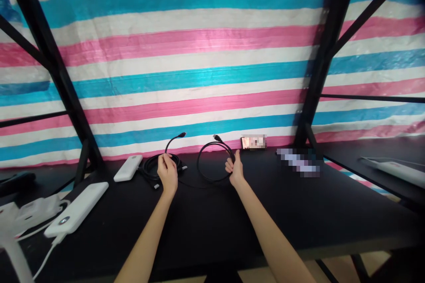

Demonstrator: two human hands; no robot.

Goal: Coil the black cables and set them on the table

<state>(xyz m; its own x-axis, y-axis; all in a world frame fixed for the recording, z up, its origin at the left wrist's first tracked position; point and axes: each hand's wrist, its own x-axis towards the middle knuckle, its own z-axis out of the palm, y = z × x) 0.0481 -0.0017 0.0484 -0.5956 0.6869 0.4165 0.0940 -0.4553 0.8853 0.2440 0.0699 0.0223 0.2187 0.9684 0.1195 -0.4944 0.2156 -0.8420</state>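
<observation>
A black cable (198,166) hangs in a round loop from my right hand (236,169), whose fingers are wrapped round its coils. One plug (217,137) of that cable sticks up above the loop. My left hand (168,171) is closed on a thin stretch of black cable, and an end with a dark plug (182,135) rises above the fingers. Behind and beside the left hand lies a coiled bundle of black cable (146,169) with light metal connectors. Whether the two hands' cables are one piece I cannot tell.
Two white power banks (129,168) (78,208) lie on the black table (206,230) at left, near white chargers (38,212). A lit phone (253,142) leans at the back, with a blurred item (299,162) right of it. Black frame posts (318,66) and a striped sheet (199,70) stand behind.
</observation>
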